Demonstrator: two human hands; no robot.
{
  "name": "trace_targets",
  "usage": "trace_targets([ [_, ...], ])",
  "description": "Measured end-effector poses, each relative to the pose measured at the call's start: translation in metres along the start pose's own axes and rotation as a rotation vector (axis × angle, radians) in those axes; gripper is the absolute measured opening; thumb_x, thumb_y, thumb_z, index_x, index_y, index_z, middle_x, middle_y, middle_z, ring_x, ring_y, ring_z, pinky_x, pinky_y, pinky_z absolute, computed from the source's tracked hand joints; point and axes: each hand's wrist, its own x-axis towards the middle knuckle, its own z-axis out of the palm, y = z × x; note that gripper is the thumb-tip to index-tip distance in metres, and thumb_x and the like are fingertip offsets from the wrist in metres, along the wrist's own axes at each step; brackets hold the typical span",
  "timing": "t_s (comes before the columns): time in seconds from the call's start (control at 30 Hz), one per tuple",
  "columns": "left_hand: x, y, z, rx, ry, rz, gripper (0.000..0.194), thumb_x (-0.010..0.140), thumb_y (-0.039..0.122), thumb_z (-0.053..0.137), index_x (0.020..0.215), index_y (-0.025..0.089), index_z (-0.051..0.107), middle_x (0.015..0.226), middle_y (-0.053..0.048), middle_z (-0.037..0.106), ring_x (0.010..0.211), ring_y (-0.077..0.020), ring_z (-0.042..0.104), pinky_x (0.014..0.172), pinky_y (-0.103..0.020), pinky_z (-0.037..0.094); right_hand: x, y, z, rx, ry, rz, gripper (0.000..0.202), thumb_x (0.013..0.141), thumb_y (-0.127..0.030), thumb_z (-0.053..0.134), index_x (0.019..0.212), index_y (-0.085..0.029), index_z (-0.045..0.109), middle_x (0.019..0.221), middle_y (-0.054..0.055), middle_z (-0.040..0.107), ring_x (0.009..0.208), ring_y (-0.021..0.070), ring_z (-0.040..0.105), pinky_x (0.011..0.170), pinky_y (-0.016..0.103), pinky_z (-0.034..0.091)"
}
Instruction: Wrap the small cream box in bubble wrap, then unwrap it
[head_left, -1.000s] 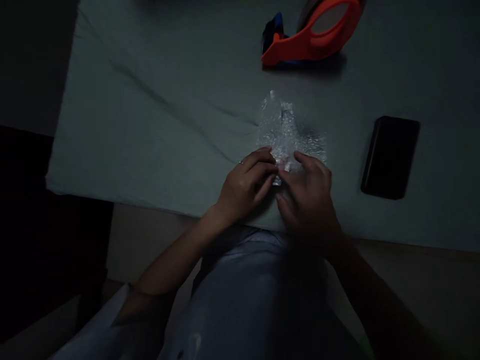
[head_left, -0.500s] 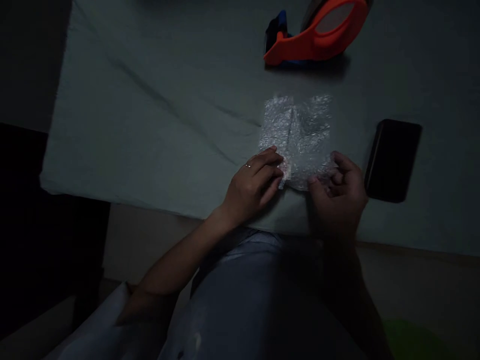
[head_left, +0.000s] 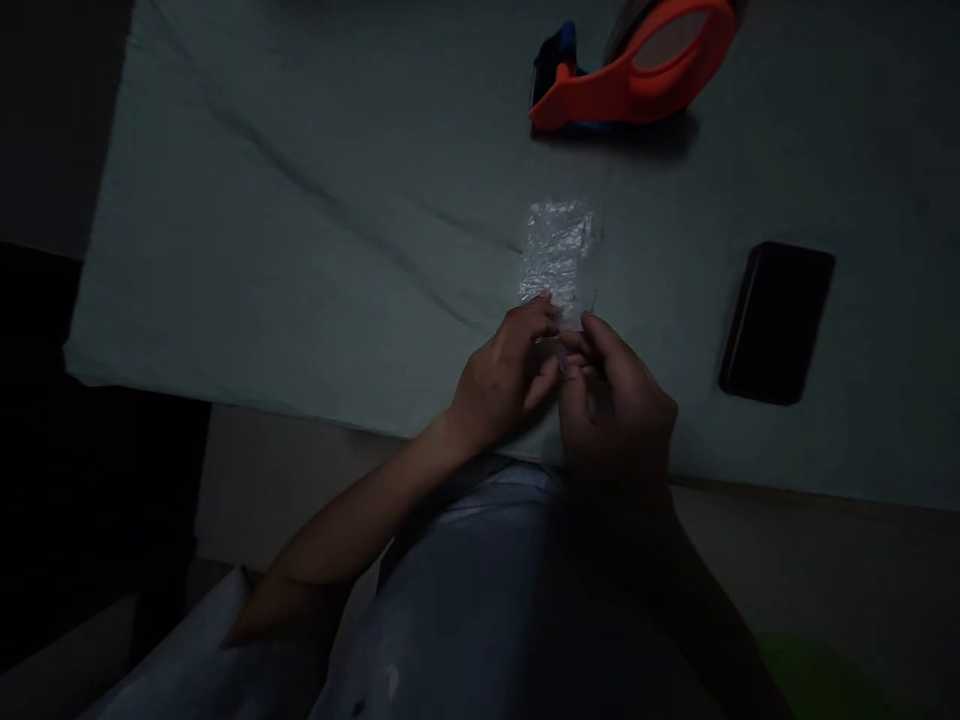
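A crinkled strip of clear bubble wrap (head_left: pixel 553 248) lies folded on the pale table near its front edge. My left hand (head_left: pixel 506 375) is closed over its lower left part, fingertips pressed on the wrap. From the right, my right hand (head_left: pixel 619 395) pinches the lower right edge of the same wrap between thumb and fingers. The fingertips of both hands nearly meet, and they cover the wrap's lower end. The room is dim, so what lies inside the fold cannot be made out.
An orange and blue tape dispenser (head_left: pixel 637 85) lies at the back, beyond the wrap. To the right of my right hand is a black smartphone-like rectangle (head_left: pixel 780 322). The table's front edge (head_left: pixel 337 425) runs close to my body. A green round thing (head_left: pixel 817 680) shows below right.
My right hand has moved left, carrying the wrap's right half over onto the left half. The wrap is now about half as wide. My left hand has stayed nearly in place.
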Motion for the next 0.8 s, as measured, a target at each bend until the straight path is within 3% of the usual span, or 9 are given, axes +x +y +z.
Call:
trace_targets([
  [0.13, 0.000, -0.004, -0.005, 0.030, -0.058, 0.054, 0.022, 0.090, 0.016, 0.051, 0.111, 0.021, 0.050, 0.130, -0.012, 0.051, 0.129, -0.0204, 0.048, 0.096, -0.038, 0.052, 0.000, -0.003, -0.006, -0.003, -0.065, -0.005, 0.053, 0.086, -0.013, 0.042, 0.138, -0.021, 0.046, 0.114, 0.008, 0.070, 0.100, 0.0226, 0.066, 0.090, 0.040, 0.054],
  [0.33, 0.003, -0.012, -0.018, -0.041, -0.154, 0.182, 0.019, 0.089, 0.011, 0.049, 0.104, 0.019, 0.056, 0.134, -0.014, 0.049, 0.134, -0.0232, 0.044, 0.103, -0.039, 0.049, 0.004, 0.010, -0.005, 0.214, -0.113, 0.070, 0.054, 0.087, -0.012, 0.040, 0.140, -0.022, 0.038, 0.118, 0.008, 0.067, 0.090, 0.0180, 0.068, 0.081, 0.036, 0.058],
  [0.43, 0.003, -0.012, -0.020, -0.017, -0.185, 0.160, 0.017, 0.089, 0.010, 0.048, 0.102, 0.017, 0.057, 0.131, -0.015, 0.051, 0.135, -0.0233, 0.044, 0.103, -0.039, 0.050, 0.004, 0.017, -0.007, 0.243, -0.035, 0.033, 0.044, 0.088, -0.012, 0.042, 0.130, -0.022, 0.049, 0.115, 0.009, 0.067, 0.091, 0.0190, 0.068, 0.080, 0.038, 0.058],
  [0.57, 0.001, -0.010, -0.018, 0.007, -0.154, 0.133, 0.014, 0.089, 0.013, 0.049, 0.099, 0.017, 0.056, 0.127, -0.015, 0.055, 0.133, -0.0218, 0.046, 0.101, -0.039, 0.050, 0.002, 0.027, -0.008, 0.055, 0.070, -0.111, 0.028, 0.085, -0.012, 0.049, 0.106, -0.020, 0.065, 0.111, 0.010, 0.068, 0.107, 0.0243, 0.063, 0.093, 0.046, 0.052],
  [0.7, 0.006, -0.005, -0.019, -0.004, -0.096, 0.110, 0.011, 0.086, 0.016, 0.050, 0.093, 0.018, 0.059, 0.117, -0.011, 0.062, 0.125, -0.0235, 0.051, 0.101, -0.044, 0.047, 0.004, 0.038, -0.007, -0.050, -0.078, -0.273, 0.030, 0.088, -0.016, 0.052, 0.117, -0.016, 0.061, 0.128, 0.013, 0.062, 0.125, 0.0265, 0.053, 0.104, 0.047, 0.046],
  [0.8, 0.017, 0.000, -0.020, 0.004, -0.019, 0.015, 0.009, 0.086, 0.019, 0.050, 0.083, 0.019, 0.059, 0.099, -0.007, 0.067, 0.102, -0.0212, 0.059, 0.095, -0.042, 0.047, 0.007, 0.042, -0.008, -0.082, -0.125, -0.321, 0.030, 0.088, -0.017, 0.053, 0.117, -0.013, 0.060, 0.126, 0.014, 0.063, 0.127, 0.0274, 0.051, 0.106, 0.047, 0.044],
])
